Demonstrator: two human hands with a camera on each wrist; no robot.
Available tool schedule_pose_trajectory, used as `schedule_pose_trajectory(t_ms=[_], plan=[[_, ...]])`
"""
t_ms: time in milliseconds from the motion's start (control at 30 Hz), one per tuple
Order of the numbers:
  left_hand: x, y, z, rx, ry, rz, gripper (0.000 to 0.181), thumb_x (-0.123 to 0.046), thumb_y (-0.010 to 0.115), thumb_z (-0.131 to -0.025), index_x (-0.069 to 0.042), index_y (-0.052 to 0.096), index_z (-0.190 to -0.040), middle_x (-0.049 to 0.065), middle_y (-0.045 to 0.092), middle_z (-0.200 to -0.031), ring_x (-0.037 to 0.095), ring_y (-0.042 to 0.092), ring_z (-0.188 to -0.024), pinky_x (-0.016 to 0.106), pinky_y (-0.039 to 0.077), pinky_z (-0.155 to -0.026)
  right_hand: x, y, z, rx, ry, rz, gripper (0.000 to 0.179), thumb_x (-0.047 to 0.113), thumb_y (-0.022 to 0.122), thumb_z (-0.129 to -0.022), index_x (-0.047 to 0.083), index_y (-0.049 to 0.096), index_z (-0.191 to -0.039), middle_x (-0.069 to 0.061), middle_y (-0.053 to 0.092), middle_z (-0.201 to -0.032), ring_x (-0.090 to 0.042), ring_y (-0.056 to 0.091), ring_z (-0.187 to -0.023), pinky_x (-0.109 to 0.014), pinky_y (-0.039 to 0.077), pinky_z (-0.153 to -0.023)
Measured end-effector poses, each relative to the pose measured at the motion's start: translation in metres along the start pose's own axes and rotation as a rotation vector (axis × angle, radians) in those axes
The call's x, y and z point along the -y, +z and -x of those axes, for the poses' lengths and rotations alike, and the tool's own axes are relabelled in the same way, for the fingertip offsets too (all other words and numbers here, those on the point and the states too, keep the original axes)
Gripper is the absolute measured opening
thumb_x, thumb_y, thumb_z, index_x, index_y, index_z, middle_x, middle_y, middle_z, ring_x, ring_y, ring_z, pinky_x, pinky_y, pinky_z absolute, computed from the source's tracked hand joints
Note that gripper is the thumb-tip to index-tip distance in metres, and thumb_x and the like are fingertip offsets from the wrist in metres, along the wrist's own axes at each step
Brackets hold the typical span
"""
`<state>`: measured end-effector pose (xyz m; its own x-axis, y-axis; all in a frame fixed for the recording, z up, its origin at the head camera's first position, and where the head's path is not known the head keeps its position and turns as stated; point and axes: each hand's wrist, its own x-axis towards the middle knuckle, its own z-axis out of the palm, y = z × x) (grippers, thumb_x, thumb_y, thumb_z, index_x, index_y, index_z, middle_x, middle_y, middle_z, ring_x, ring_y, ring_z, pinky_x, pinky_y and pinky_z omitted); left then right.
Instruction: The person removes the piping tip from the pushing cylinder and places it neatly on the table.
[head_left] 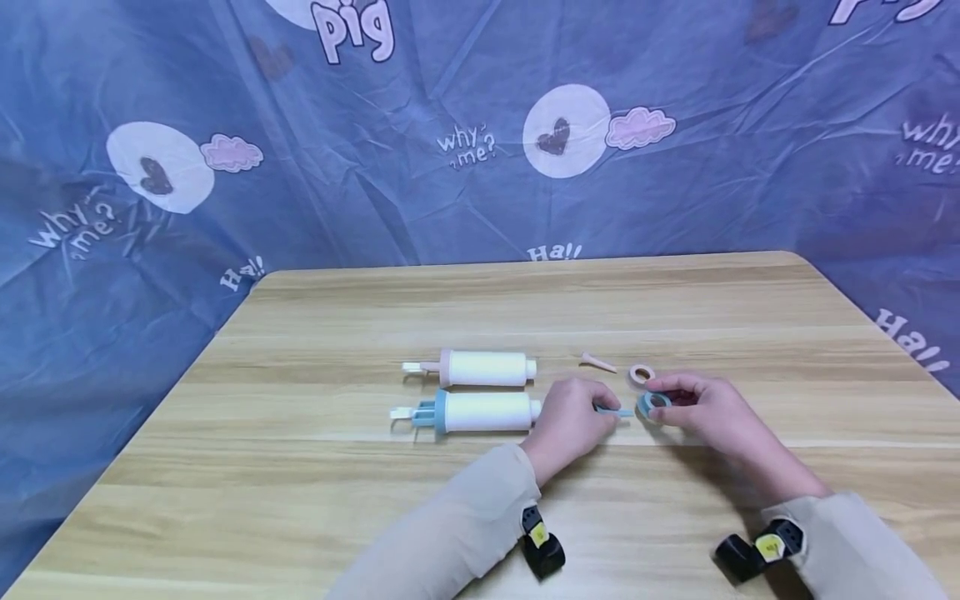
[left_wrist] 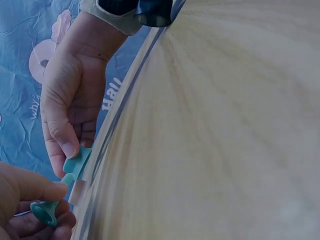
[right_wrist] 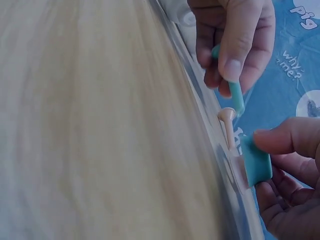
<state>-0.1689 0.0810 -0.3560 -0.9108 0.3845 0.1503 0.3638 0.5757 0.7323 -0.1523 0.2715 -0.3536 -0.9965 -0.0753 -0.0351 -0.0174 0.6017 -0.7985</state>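
Observation:
My left hand (head_left: pixel 573 417) pinches a thin teal nozzle tip (head_left: pixel 615 411), also visible as the teal tip (left_wrist: pixel 52 205) and teal tip (right_wrist: pixel 236 97). My right hand (head_left: pixel 701 408) grips a teal ring cap (head_left: pixel 653 405), seen edge-on as the teal cap (right_wrist: pixel 256 162) and teal cap (left_wrist: pixel 77 162). The tip points at the cap, close to it. A pink ring cap (head_left: pixel 641 374) and a pink nozzle tip (head_left: pixel 597 362) lie just behind the hands. To the left lie a white tube with a pink collar (head_left: pixel 480 368) and a white tube with a blue collar (head_left: pixel 480 412).
Everything sits on a light wooden table (head_left: pixel 337 500). A blue printed cloth (head_left: pixel 150 167) hangs behind and around it. Black wrist cameras (head_left: pixel 542 542) sit on both sleeves near the table's front edge.

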Motion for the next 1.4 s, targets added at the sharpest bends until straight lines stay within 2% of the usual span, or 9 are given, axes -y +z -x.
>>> schedule_pose_trajectory(t_ms=[267,567,967,1267,1400], plan=[[0.005,0.007,-0.003,-0.019,-0.018,0.010,0.007,-0.008,0.073,-0.074,-0.012,0.074,-0.079,-0.008,0.069,-0.073,-0.002,0.051,-0.064,0.011,0.041,-0.063,-0.002,0.003,-0.003,0.017,0.062,-0.013,0.044,0.015,0.072,-0.079,-0.004,0.059,-0.117,-0.012,0.061,-0.101,-0.010,0.050,-0.081,-0.021,0.044,-0.061],[0.007,0.013,-0.003,-0.037,-0.039,0.025,0.008,-0.005,0.072,-0.074,-0.012,0.072,-0.077,-0.008,0.066,-0.069,-0.001,0.049,-0.062,0.011,0.040,-0.060,-0.004,0.004,-0.004,0.032,0.088,-0.020,0.044,0.013,0.072,-0.079,-0.006,0.059,-0.117,-0.012,0.060,-0.101,-0.014,0.049,-0.083,-0.021,0.044,-0.063],[0.008,0.017,-0.004,-0.056,-0.059,-0.017,0.008,-0.008,0.072,-0.075,-0.014,0.074,-0.080,-0.009,0.068,-0.073,-0.002,0.052,-0.065,0.011,0.041,-0.062,-0.004,0.004,-0.005,0.039,0.089,-0.038,0.044,0.013,0.072,-0.079,-0.006,0.059,-0.117,-0.008,0.060,-0.095,-0.010,0.049,-0.079,-0.021,0.044,-0.060],[0.008,0.017,-0.004,-0.050,-0.045,-0.009,0.008,-0.007,0.072,-0.075,-0.012,0.073,-0.081,-0.008,0.068,-0.073,-0.002,0.051,-0.064,0.011,0.041,-0.063,-0.003,0.004,-0.006,0.049,0.097,-0.043,0.047,0.013,0.072,-0.079,-0.005,0.057,-0.119,-0.008,0.059,-0.094,-0.010,0.049,-0.079,-0.021,0.044,-0.060],[0.008,0.014,-0.004,-0.045,-0.026,-0.013,0.008,-0.007,0.071,-0.075,-0.011,0.073,-0.082,-0.008,0.066,-0.073,-0.001,0.050,-0.064,0.011,0.041,-0.061,-0.001,0.003,-0.005,0.040,0.101,-0.034,0.050,0.020,0.074,-0.079,-0.003,0.058,-0.120,-0.008,0.059,-0.097,-0.010,0.049,-0.081,-0.021,0.043,-0.061]])
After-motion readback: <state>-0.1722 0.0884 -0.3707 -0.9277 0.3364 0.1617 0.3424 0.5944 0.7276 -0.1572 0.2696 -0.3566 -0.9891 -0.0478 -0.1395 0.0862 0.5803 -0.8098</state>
